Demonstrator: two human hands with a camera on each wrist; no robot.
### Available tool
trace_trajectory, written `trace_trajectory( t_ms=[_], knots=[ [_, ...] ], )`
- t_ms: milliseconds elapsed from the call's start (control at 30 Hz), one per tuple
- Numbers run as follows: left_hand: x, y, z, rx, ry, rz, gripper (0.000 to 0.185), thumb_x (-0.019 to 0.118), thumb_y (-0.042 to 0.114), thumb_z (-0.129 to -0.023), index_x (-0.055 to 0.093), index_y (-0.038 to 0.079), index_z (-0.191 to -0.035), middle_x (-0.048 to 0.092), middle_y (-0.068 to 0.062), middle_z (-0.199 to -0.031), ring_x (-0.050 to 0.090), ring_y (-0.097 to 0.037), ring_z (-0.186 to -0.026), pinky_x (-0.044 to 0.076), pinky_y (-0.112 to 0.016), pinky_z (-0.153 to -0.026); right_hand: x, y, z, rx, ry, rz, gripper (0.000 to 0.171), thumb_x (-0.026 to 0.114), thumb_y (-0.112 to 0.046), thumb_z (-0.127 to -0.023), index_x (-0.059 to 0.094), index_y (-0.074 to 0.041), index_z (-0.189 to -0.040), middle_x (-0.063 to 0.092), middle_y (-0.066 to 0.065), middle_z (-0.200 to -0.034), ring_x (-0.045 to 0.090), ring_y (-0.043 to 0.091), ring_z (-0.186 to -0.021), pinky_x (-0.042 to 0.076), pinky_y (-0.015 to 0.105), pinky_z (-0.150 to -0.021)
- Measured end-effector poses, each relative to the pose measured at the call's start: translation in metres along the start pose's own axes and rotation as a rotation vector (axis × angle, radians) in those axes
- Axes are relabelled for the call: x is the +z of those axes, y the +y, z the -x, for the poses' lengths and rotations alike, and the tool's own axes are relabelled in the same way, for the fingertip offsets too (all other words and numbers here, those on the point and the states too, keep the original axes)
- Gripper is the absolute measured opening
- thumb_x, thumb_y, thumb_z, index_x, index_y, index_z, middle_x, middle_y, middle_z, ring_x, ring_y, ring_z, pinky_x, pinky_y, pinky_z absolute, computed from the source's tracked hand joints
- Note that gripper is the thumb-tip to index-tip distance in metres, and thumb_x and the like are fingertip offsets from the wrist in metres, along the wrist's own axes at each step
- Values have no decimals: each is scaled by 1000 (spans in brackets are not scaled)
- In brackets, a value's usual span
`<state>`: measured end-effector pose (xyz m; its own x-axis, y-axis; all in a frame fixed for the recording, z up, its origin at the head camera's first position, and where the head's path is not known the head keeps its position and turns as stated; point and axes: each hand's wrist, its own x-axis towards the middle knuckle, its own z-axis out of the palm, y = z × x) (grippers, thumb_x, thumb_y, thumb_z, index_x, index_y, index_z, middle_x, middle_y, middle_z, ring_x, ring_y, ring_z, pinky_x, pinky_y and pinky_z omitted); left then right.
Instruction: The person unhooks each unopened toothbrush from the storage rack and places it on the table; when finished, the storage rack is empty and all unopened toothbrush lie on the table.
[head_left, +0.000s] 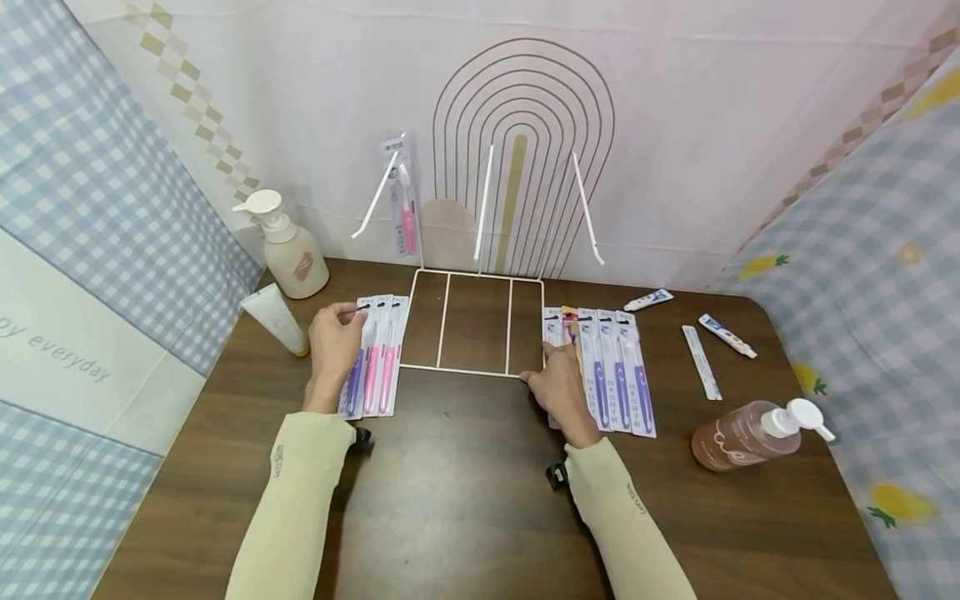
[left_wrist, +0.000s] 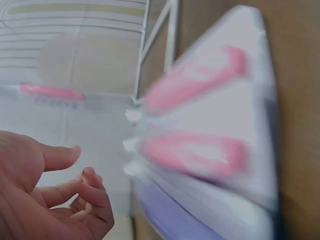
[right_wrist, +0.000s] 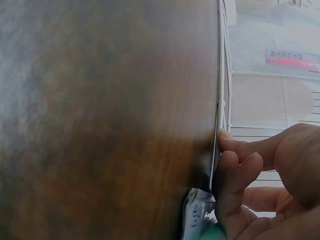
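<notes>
My left hand [head_left: 335,342] hovers beside several blister-packed toothbrushes [head_left: 386,358], pink and purple, fanned on the table left of a white wire display rack [head_left: 472,369]. In the left wrist view that hand [left_wrist: 65,192] has thumb and fingers apart with nothing between them; the packs look blurred. At the rack's front right corner, my right hand [head_left: 561,379] grips the wire between thumb and fingers, partly covering the right-hand group of packs [head_left: 617,375]. The right wrist view shows its fingertips [right_wrist: 227,142] against the wire. One pink toothbrush pack [head_left: 406,208] hangs upright behind the left hook.
Three white hooks [head_left: 483,200] jut forward from the rack. A cream pump bottle [head_left: 294,258] and a white tube [head_left: 276,319] stand at left. Small toothpaste tubes [head_left: 727,336], a slim white packet [head_left: 701,362] and a brownish pump bottle [head_left: 738,437] lie at right.
</notes>
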<state>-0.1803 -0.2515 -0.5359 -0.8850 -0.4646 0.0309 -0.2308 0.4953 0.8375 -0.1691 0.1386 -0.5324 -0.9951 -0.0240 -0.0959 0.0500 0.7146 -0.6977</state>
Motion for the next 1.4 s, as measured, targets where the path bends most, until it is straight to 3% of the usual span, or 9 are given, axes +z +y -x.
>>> trace_trajectory(
  t_ms=[233,367,467,567,700,833,933,1233,1400],
  knots=[
    [-11,87,5,53,-10,100,44,73,21,-112,72,-5,-147,74,-28,-143,64,-47,-143,46,-59,-126,1,-1,1,-5,0,11,79,91,-13,-93,58,17,-157,55,44,-157,64,49,-131,58,61,-112],
    [-9,114,-7,99,4,115,42,73,19,-113,72,-5,-148,75,-27,-145,63,-44,-147,44,-55,-130,1,0,0,0,-3,14,79,91,-13,-93,57,17,-157,54,44,-159,63,49,-135,57,61,-114],
    [-5,131,-16,132,28,121,40,73,19,-113,74,-3,-146,78,-24,-144,68,-39,-137,48,-48,-124,1,0,0,5,1,6,79,92,-13,-92,58,16,-157,53,44,-161,63,50,-137,57,61,-113],
    [-2,146,-22,155,47,130,38,74,20,-112,77,0,-144,81,-20,-141,73,-33,-106,54,-38,-101,1,0,0,2,7,3,79,92,-12,-92,58,16,-157,53,44,-161,65,50,-134,59,60,-110],
    [2,162,-30,155,64,168,36,74,22,-112,79,4,-143,82,-17,-140,69,-28,-95,53,-34,-90,3,3,-1,7,1,3,78,92,-13,-93,58,16,-157,53,44,-161,64,51,-137,58,60,-113],
    [2,172,-36,174,80,199,34,75,19,-110,80,1,-139,82,-21,-138,73,-33,-129,53,-42,-118,4,4,-1,18,-4,11,79,92,-14,-93,57,15,-158,53,42,-160,63,51,-141,55,60,-119],
    [1,177,-39,205,81,198,32,75,16,-110,81,-3,-135,82,-25,-135,71,-40,-139,51,-49,-125,3,3,0,5,9,33,79,92,-15,-93,58,16,-157,55,42,-157,64,50,-139,54,61,-120],
    [-2,183,-41,212,58,151,28,74,17,-111,82,-3,-129,81,-24,-136,72,-40,-132,52,-49,-121,2,3,0,-6,14,20,78,91,-14,-93,58,17,-157,55,43,-156,64,52,-139,53,62,-122],
    [-1,187,-41,219,61,149,26,74,17,-111,84,0,-128,83,-21,-133,72,-21,-102,55,-32,-100,-2,-3,4,-4,15,21,77,90,-13,-93,58,18,-156,56,44,-155,63,52,-138,52,62,-122]
  ],
)
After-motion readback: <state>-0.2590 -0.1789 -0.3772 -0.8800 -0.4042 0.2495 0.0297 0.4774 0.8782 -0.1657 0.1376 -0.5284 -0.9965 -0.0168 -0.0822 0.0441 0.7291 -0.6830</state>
